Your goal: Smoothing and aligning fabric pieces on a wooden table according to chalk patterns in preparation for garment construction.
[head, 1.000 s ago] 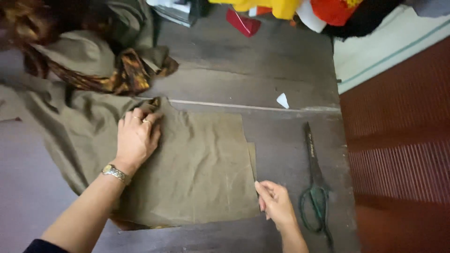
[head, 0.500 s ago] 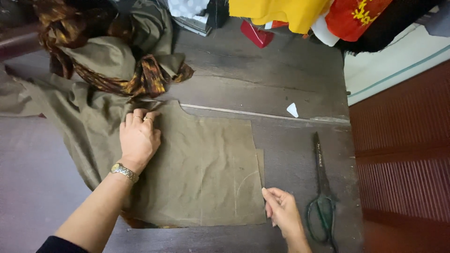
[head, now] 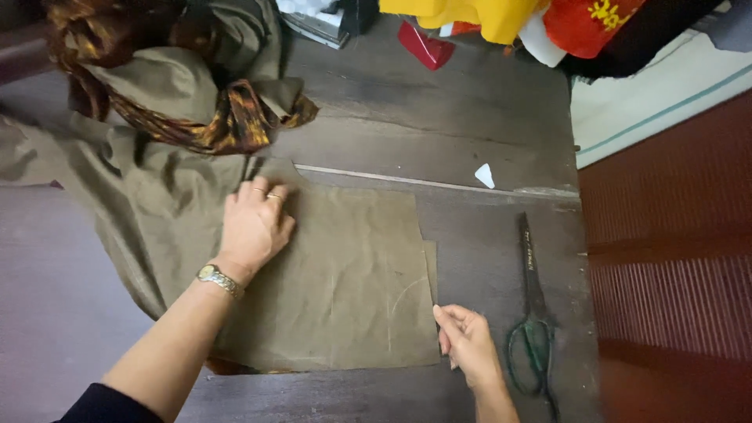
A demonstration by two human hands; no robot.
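On dark wooden table (head: pixel 470 102): olive cloth (head: pixel 345 274) spread flat; left hand (head: pixel 254 223) palm-down, open, pressing cloth; right hand (head: pixel 466 341) pinching cloth's right edge; green-handled scissors (head: pixel 533 313) just beside; white chalk (head: pixel 486 175) beyond

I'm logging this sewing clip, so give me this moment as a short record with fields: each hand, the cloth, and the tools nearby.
Left hand: flat, palm down on the olive cloth
Right hand: at the cloth's right edge, fingers curled; grip unclear
Cloth: spread on the wooden table, chalk lines near the right edge
Scissors: green handles, lying right of the right hand, untouched
Chalk piece: white, on the table above the scissors
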